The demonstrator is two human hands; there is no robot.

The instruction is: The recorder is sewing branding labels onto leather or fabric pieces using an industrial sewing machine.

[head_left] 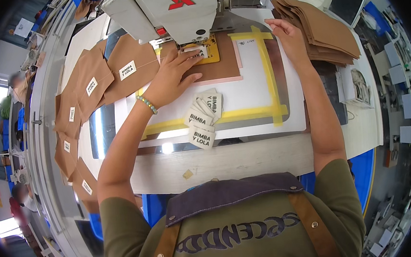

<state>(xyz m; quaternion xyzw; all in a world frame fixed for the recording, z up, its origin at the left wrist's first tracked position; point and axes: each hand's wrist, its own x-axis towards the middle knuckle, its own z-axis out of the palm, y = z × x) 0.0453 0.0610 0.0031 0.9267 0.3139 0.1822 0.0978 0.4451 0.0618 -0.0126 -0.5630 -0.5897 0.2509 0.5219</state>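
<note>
My left hand (172, 73) lies with fingers spread on a brown panel (228, 61) under the white sewing machine head (176, 5). Its fingertips touch a small white label (202, 52) in a yellow plate (215, 55) by the presser parts, partly covering both. My right hand (287, 35), fingers apart and slightly bent, is near the upper right corner of the taped white sheet (256, 95), holding nothing visible. Several loose white labels (201, 136) are piled on the sheet below my left hand.
Brown panels with white labels (90, 72) overlap along the left of the table. A stack of brown pieces (323, 32) sits at the right, near a monitor (345, 2) and a white box (354, 85). Blue bins (365, 164) stand below the front edge. Two people (17, 83) are far left.
</note>
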